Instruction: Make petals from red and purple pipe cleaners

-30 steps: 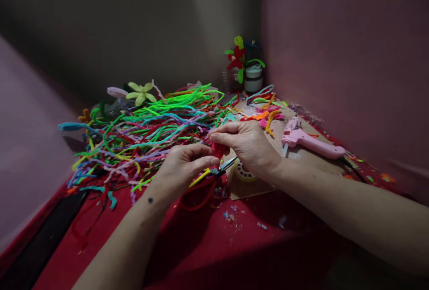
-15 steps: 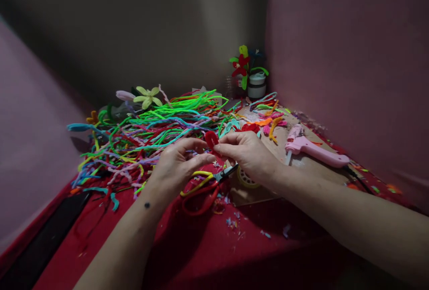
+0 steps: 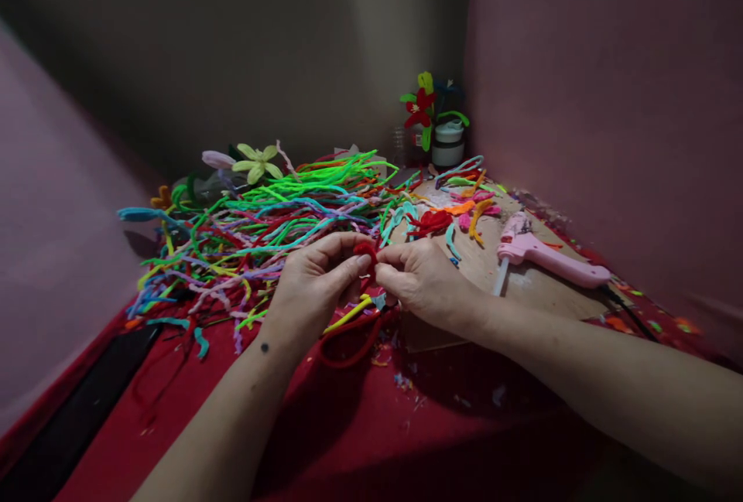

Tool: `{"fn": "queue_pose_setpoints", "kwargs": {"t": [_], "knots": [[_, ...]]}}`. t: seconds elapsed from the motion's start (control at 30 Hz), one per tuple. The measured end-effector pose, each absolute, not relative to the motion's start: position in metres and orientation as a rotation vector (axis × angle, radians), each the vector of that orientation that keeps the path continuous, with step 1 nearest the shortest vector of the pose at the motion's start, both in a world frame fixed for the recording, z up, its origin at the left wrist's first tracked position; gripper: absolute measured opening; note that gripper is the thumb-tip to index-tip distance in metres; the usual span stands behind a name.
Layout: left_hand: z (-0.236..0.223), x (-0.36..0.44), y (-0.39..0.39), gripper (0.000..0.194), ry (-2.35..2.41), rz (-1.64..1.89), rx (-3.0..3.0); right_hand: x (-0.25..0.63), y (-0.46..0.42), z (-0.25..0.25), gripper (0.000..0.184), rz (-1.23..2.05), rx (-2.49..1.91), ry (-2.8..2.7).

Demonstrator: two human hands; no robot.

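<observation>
A bent red pipe cleaner [image 3: 368,253] is pinched between my two hands, above the table's front part. My left hand [image 3: 316,278] holds its left side between thumb and fingers. From the right, my right hand [image 3: 423,278] grips it with closed fingertips. Just below my hands lie scissors [image 3: 348,359] with one yellow and one red handle loop; my right hand hides the blades. Behind my right hand, a cluster of red pipe cleaner pieces [image 3: 430,222] rests on the cardboard [image 3: 534,293].
A large heap of coloured pipe cleaners [image 3: 290,216] spreads at the left and back. On the cardboard at right lies a pink glue gun [image 3: 546,254] with its cord. Pipe cleaner flowers [image 3: 420,107] stand beside a lidded jar [image 3: 448,145] in the back corner. Small clippings dot the red cloth [image 3: 371,425].
The red pipe cleaner was a closed loop in my right fingers half a second ago; now my left thumb and fingers press on it too. My right hand has lowered slightly over the scissors.
</observation>
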State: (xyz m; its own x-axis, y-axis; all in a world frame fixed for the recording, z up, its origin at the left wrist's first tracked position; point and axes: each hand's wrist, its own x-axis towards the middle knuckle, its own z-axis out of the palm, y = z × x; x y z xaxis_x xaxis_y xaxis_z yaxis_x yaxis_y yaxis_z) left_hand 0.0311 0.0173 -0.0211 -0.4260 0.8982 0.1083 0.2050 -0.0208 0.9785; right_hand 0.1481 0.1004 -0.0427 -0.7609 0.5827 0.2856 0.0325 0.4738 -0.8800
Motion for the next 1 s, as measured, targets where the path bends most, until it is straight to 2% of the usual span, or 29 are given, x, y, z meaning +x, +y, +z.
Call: {"fn": "queue_pose_setpoints", "kwargs": {"t": [0.3, 0.57, 0.83, 1.0], "knots": [[-0.019, 0.030, 0.018, 0.010, 1.808, 1.362, 1.209, 0.147, 0.099, -0.048, 0.020, 1.231, -0.517, -2.131], [-0.020, 0.031, 0.018, 0.008, 1.772, 1.403, 1.185, 0.146, 0.095, -0.039, 0.020, 1.818, -0.630, -1.900], [-0.022, 0.021, 0.018, 0.011, 1.770, 1.361, 1.189, 0.147, 0.095, -0.039, 0.015, 1.734, -0.604, -1.924], [-0.020, 0.018, 0.020, 0.016, 1.692, 1.427, 1.187, 0.147, 0.099, -0.040, 0.016, 1.882, -0.636, -1.905]]}}
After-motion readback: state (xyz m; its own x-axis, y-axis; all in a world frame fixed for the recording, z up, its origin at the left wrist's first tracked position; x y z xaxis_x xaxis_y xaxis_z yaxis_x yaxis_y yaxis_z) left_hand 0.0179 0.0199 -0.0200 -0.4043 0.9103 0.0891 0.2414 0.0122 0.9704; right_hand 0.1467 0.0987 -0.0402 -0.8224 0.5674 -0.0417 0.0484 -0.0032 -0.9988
